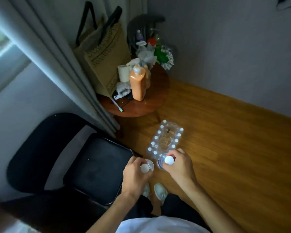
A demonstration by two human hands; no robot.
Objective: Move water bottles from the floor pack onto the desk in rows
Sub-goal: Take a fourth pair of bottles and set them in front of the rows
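Black padded chair at left, seat bare; desk not in view. Left hand closed round neck of clear white-capped water bottle, upright, gripped high for carrying. Right hand likewise clamped on second white-capped bottle. Two bottles lifted, one per hand. Shrink-wrapped floor pack just beyond, on wooden floor; roughly fifteen caps showing, centre gap open

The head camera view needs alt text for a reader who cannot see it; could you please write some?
Seen from above, a person holds one water bottle in each hand, left hand and right hand, over a plastic-wrapped bottle pack on a wooden floor, beside a black chair.
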